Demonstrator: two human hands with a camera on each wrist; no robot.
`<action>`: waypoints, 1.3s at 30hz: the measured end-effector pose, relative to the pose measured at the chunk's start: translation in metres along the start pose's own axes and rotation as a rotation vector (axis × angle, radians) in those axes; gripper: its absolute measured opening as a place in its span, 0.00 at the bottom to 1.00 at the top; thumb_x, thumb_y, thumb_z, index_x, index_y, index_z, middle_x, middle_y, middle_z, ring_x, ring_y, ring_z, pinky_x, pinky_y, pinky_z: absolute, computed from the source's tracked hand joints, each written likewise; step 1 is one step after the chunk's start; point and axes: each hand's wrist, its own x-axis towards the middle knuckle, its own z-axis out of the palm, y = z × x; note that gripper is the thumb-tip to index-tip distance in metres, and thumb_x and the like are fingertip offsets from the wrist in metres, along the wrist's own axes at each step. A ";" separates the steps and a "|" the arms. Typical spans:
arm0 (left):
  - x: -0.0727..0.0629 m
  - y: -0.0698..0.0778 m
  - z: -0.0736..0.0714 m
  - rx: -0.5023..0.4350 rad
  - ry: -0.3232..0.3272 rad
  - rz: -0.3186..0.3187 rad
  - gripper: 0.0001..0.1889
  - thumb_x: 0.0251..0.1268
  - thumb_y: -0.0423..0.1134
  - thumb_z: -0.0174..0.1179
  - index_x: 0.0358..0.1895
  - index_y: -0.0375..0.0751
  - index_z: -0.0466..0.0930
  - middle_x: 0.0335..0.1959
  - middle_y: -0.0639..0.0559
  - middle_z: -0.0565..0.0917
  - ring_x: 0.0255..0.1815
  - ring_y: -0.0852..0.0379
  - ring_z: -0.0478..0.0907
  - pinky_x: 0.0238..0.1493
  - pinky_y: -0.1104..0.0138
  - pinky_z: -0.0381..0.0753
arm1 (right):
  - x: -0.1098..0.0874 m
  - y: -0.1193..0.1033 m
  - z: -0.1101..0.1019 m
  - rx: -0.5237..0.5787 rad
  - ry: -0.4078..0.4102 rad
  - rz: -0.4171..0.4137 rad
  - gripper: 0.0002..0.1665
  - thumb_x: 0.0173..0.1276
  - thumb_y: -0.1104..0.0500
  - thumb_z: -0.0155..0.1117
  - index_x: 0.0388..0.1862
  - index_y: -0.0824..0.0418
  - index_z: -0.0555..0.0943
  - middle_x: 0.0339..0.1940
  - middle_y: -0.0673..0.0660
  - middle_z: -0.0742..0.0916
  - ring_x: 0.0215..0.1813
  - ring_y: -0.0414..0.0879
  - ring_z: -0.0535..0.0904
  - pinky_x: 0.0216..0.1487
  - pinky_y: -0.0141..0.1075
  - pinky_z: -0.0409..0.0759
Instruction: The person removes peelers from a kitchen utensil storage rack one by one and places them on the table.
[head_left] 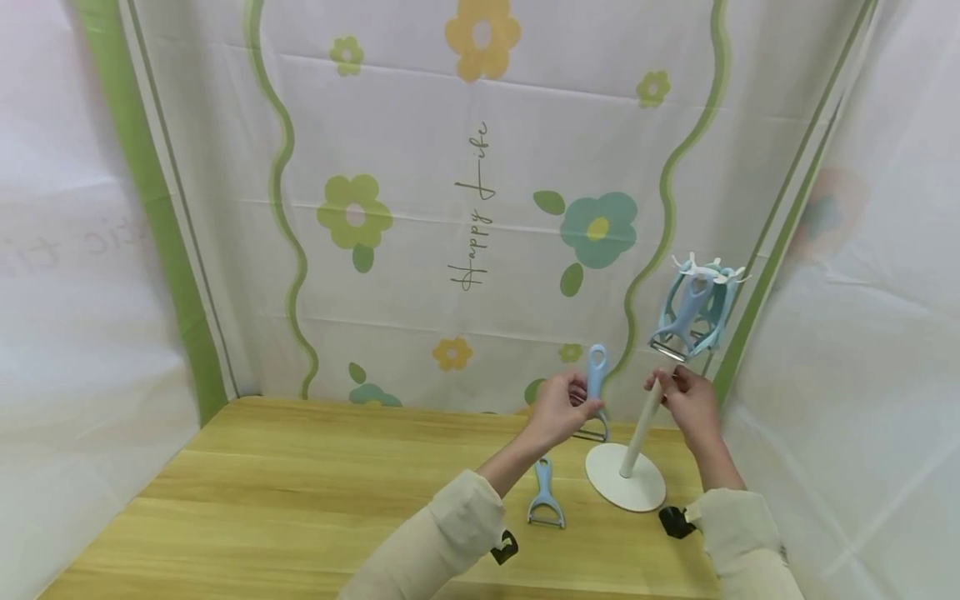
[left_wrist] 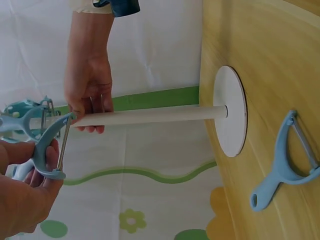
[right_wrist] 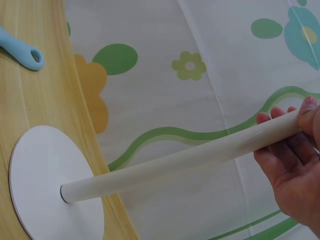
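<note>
In the head view my left hand (head_left: pixel 557 410) pinches a blue Y-shaped peeler (head_left: pixel 596 375), its ring handle up and its blade end down, left of a white stand. My right hand (head_left: pixel 688 403) holds the upper part of the stand's pole (head_left: pixel 643 423), thumb and fingers around it, as the right wrist view also shows. Several blue and teal peelers (head_left: pixel 686 317) hang from the white hooks (head_left: pixel 712 271) at the top of the stand. Another blue peeler (head_left: pixel 545 493) lies on the table, left of the stand's round base (head_left: pixel 626 477).
The wooden table (head_left: pixel 300 500) meets a flower-printed cloth (head_left: pixel 420 250) at its back edge. White cloth walls (head_left: pixel 847 400) rise on both sides, the right one close to the right arm. A black strap piece (head_left: pixel 677 522) sits by the right cuff.
</note>
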 end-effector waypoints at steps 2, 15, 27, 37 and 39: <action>-0.003 -0.005 -0.002 0.002 -0.003 -0.016 0.09 0.61 0.29 0.67 0.42 0.30 0.79 0.36 0.41 0.87 0.33 0.61 0.84 0.37 0.75 0.84 | 0.000 0.000 0.000 0.000 -0.001 0.003 0.28 0.79 0.49 0.51 0.60 0.72 0.77 0.36 0.44 0.88 0.39 0.23 0.80 0.46 0.26 0.84; -0.023 -0.037 -0.016 -0.017 -0.023 -0.110 0.09 0.60 0.31 0.70 0.39 0.30 0.81 0.33 0.45 0.86 0.31 0.62 0.84 0.35 0.73 0.85 | -0.001 -0.003 0.000 -0.037 -0.003 0.025 0.28 0.80 0.50 0.49 0.62 0.72 0.76 0.46 0.62 0.88 0.39 0.23 0.79 0.51 0.36 0.84; -0.039 -0.061 -0.030 -0.008 0.001 -0.156 0.09 0.58 0.29 0.70 0.37 0.28 0.81 0.29 0.43 0.87 0.27 0.61 0.85 0.32 0.72 0.86 | 0.001 0.000 0.000 -0.016 0.012 -0.001 0.28 0.79 0.49 0.51 0.58 0.73 0.77 0.39 0.52 0.89 0.39 0.24 0.80 0.45 0.26 0.85; -0.052 -0.080 -0.036 0.010 0.015 -0.230 0.07 0.54 0.27 0.71 0.33 0.30 0.82 0.24 0.47 0.85 0.25 0.61 0.82 0.30 0.71 0.84 | 0.000 0.000 0.000 -0.018 0.003 -0.011 0.28 0.80 0.49 0.50 0.58 0.73 0.77 0.38 0.51 0.89 0.39 0.24 0.80 0.44 0.26 0.84; -0.055 -0.085 -0.038 0.011 0.006 -0.244 0.07 0.54 0.27 0.71 0.32 0.31 0.81 0.24 0.48 0.84 0.24 0.61 0.81 0.29 0.70 0.84 | 0.000 0.000 0.000 -0.016 0.003 -0.016 0.27 0.80 0.49 0.50 0.58 0.73 0.77 0.38 0.51 0.89 0.39 0.24 0.80 0.43 0.24 0.84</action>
